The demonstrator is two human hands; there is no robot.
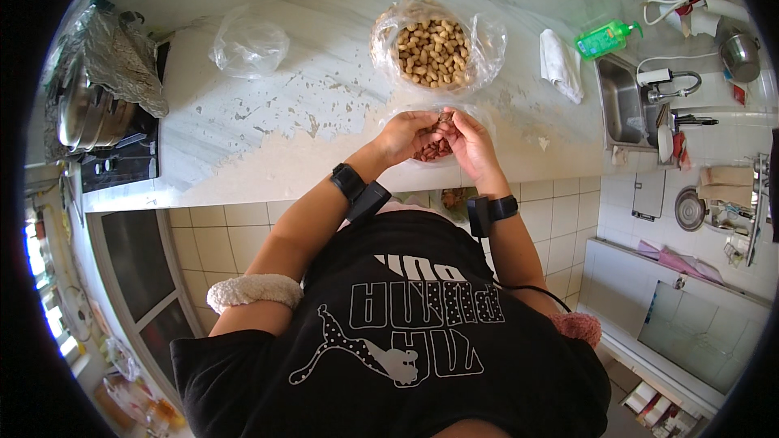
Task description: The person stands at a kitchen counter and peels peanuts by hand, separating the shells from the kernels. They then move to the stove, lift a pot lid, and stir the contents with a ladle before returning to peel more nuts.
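My left hand and my right hand meet fingertip to fingertip above a plastic-lined container of red-skinned peanut kernels. Pinched between the fingers of both is a small brownish piece, which looks like a peanut or part of its shell; the fingers partly hide it. Beyond the hands, a clear plastic bag lies open around a heap of unshelled peanuts. The hands cover part of the kernels and their container.
A crumpled clear bag lies to the left on the marble-patterned counter. Pots stand on a cooktop at far left. On the right are a folded white cloth, a green pump bottle and a steel sink.
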